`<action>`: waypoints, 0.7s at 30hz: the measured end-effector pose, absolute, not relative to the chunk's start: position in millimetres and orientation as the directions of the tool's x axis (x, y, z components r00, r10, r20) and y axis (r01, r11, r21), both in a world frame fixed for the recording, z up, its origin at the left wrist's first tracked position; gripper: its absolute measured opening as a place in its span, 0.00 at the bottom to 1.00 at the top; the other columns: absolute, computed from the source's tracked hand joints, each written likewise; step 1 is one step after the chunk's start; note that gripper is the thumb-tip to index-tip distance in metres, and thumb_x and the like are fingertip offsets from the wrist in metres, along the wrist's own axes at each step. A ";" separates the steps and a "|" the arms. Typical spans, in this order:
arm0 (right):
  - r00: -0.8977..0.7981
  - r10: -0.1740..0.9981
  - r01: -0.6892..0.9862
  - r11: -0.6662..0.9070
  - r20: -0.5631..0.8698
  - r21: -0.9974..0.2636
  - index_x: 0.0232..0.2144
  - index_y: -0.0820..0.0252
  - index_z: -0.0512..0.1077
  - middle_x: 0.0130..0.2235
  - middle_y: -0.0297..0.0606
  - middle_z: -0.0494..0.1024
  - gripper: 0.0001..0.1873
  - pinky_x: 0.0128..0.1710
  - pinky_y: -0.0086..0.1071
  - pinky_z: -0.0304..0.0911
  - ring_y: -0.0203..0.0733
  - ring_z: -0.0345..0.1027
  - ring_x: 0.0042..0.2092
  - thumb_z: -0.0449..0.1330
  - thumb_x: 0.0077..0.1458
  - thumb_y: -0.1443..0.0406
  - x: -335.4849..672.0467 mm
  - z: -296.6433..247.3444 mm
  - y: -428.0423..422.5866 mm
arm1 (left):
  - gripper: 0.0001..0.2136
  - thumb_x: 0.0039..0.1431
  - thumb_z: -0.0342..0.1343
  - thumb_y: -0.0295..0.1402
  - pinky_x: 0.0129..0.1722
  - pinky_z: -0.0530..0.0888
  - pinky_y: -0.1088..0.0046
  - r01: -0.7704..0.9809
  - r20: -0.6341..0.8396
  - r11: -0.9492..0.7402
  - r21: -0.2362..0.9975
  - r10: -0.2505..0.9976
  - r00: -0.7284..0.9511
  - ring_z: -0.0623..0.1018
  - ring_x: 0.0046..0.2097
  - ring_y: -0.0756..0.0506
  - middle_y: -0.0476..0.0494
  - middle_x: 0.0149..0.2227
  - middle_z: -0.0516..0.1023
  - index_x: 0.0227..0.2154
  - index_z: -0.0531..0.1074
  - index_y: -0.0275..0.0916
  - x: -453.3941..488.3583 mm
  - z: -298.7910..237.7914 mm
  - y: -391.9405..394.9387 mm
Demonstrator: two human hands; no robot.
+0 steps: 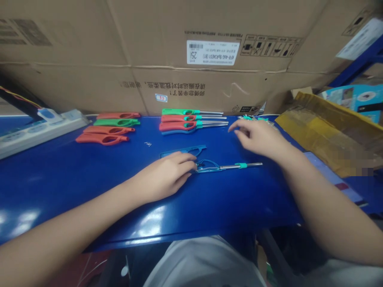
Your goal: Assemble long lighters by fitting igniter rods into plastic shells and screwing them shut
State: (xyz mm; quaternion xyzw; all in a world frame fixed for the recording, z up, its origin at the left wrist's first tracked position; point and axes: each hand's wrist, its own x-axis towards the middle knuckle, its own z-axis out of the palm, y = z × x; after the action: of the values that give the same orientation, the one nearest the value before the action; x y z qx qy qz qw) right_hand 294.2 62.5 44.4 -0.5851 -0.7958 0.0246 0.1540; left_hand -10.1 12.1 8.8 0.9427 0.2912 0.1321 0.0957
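Observation:
My left hand (169,175) is closed over the handle end of an opened blue gas lighter (209,166), covering most of that end. A metal tube (229,167) with a green collar (241,165) sticks out to the right from it. Just behind these fingers lies another blue handle shell (182,150), partly hidden by the hand. My right hand (257,135) is over the table at the right, beside a pile of small green and metal parts (254,118). Its thumb and forefinger are apart, with nothing visible between them; the other fingers are partly hidden.
Assembled lighters (179,126) lie in a row at the back, with red and green handle shells (103,138) to their left. A few tiny pins (147,144) rest nearby. A power strip (44,131) stands left, a taped carton (326,131) right; cardboard (167,79) walls the back.

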 end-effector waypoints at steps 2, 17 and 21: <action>-0.154 0.952 0.945 0.220 0.265 -0.242 0.46 0.54 0.78 0.28 0.36 0.77 0.17 0.31 0.34 0.55 0.42 0.65 0.27 0.55 0.58 0.67 313.4 48.7 73.4 | 0.11 0.70 0.48 0.28 0.58 0.74 0.57 0.534 0.188 -0.807 0.253 0.583 0.791 0.74 0.59 0.38 0.36 0.61 0.71 0.50 0.72 0.39 -10.1 9.6 10.7; 0.003 0.974 0.999 0.005 0.225 -0.034 0.43 0.54 0.80 0.53 0.52 0.72 0.14 0.51 0.55 0.62 0.65 0.60 0.56 0.62 0.52 0.67 362.1 5.7 118.1 | 0.13 0.72 0.45 0.31 0.60 0.70 0.50 0.529 0.228 -0.802 0.276 0.590 0.775 0.72 0.61 0.37 0.37 0.61 0.71 0.52 0.72 0.42 -1.5 -3.3 10.5; 0.005 0.966 0.997 0.015 0.258 -0.077 0.34 0.56 0.79 0.49 0.50 0.73 0.06 0.51 0.54 0.62 0.62 0.63 0.55 0.62 0.53 0.67 360.9 7.3 118.7 | 0.11 0.70 0.47 0.29 0.58 0.72 0.52 0.526 0.237 -0.796 0.298 0.596 0.767 0.74 0.59 0.38 0.38 0.60 0.72 0.48 0.73 0.42 -2.8 -2.6 11.4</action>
State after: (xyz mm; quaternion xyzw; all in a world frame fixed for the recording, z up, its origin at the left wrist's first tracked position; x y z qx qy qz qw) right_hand 360.9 118.7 7.3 -0.6987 -0.7024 -0.0641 0.1199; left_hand -2.8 11.4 -2.6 0.9338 0.3004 0.1615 0.1076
